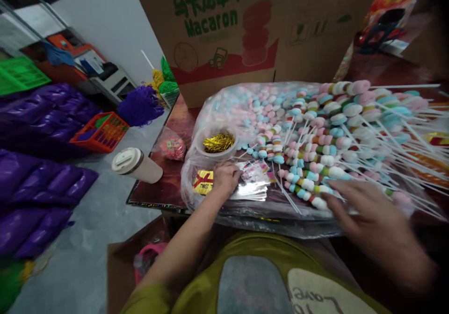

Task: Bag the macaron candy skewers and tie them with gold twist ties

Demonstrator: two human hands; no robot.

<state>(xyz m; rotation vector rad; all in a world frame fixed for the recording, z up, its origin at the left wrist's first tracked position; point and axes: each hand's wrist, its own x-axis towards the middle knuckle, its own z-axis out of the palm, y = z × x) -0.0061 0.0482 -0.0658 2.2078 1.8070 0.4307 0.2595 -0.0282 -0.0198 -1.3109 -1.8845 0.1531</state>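
Marshmallow skewers: heaped on your tabletop
Right hand: thumb and fingers parted at the heap, hold unclear; you're seemingly selecting one
Left hand: fingers curled on wrappers, grip unclear
Stick: next probably needs your light pinch

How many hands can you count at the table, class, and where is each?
2: the left hand lies at the left end of the silvery wrappers; the right hand, blurred, is at the marshmallow skewers. No other hands show.
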